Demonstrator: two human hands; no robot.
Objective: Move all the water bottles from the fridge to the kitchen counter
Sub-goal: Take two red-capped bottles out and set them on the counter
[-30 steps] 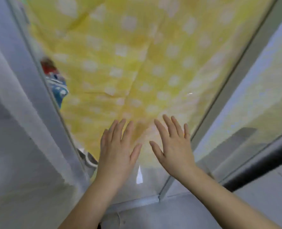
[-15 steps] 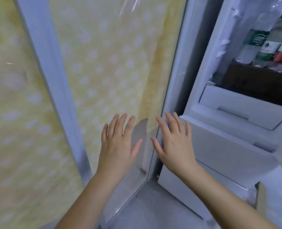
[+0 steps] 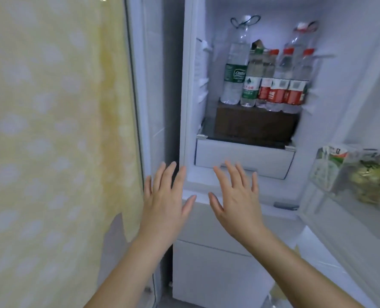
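The fridge stands open ahead. Several clear water bottles stand upright in it on a dark brown box: a tall one with a green label at the left, a shorter green-and-white one, then red-capped, red-labelled ones, with another tall bottle behind. My left hand and my right hand are held up side by side below the bottles, fingers spread, holding nothing and touching nothing.
A white drawer sits under the box's shelf. The open fridge door at the right carries a carton and a bag of greenish food. A yellow dotted curtain behind glass fills the left.
The view has swung right from the yellow curtain to the open fridge, bringing the bottles into sight. Both hands keep the same spread, empty pose.
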